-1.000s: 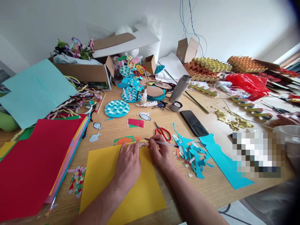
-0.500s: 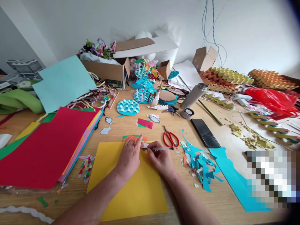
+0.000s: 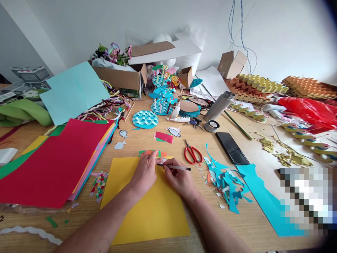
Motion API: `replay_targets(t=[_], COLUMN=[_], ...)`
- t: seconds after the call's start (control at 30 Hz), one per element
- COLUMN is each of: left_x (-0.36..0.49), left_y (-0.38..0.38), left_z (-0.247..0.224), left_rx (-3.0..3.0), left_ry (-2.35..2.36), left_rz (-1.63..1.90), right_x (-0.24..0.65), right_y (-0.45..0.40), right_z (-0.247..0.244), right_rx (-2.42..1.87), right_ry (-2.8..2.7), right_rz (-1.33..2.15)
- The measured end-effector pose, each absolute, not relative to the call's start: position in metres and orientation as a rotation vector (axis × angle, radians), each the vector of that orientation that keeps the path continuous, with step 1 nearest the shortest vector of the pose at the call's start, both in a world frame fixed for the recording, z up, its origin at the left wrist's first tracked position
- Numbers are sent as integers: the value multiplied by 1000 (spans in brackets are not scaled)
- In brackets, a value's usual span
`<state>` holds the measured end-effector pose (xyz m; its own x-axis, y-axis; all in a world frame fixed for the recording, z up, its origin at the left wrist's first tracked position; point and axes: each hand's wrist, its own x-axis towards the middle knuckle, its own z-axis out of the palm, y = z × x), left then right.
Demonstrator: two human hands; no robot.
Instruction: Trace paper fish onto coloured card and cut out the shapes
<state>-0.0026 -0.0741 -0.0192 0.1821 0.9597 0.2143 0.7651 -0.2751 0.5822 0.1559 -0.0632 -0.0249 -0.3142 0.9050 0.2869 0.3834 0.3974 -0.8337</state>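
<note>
My left hand (image 3: 144, 170) lies on the upper part of a yellow paper sheet (image 3: 147, 214), its fingers stretched forward and pressing down. Between the hands, a small pale paper cutout (image 3: 163, 160) shows at the sheet's top edge, mostly covered by fingers. In a writing grip, my right hand (image 3: 181, 180) holds a pen (image 3: 184, 168), its tip pointing left toward the left thumb. Orange and green paper pieces (image 3: 162, 154) lie just beyond the left fingertips. Red-handled scissors (image 3: 190, 148) rest beyond my right hand. Fish-shaped paper cutouts (image 3: 173, 131) lie farther back.
Stacked coloured paper (image 3: 60, 161) is on the left. Blue paper scraps (image 3: 230, 186), a blue sheet (image 3: 265, 200) and a phone (image 3: 232, 148) lie to the right. Farther back stand a metal flask (image 3: 219, 106), glue bottles (image 3: 181, 119) and a wavy blue disc (image 3: 145, 119).
The pen has tilted and shifted slightly left in my right hand, near the sheet's top edge. My left hand stays pressed in place. The whole view has shifted slightly.
</note>
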Motion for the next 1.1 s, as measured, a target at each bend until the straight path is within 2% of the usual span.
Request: replay_targets(t=[1.1], left_x=[3], left_y=[-77], left_z=[-14], left_rx=[2142], left_ry=[1674], left_rz=[786], right_x=[158], right_y=[-62], right_z=[-26], right_rx=[-1229], right_ry=[-1859], right_rz=[778])
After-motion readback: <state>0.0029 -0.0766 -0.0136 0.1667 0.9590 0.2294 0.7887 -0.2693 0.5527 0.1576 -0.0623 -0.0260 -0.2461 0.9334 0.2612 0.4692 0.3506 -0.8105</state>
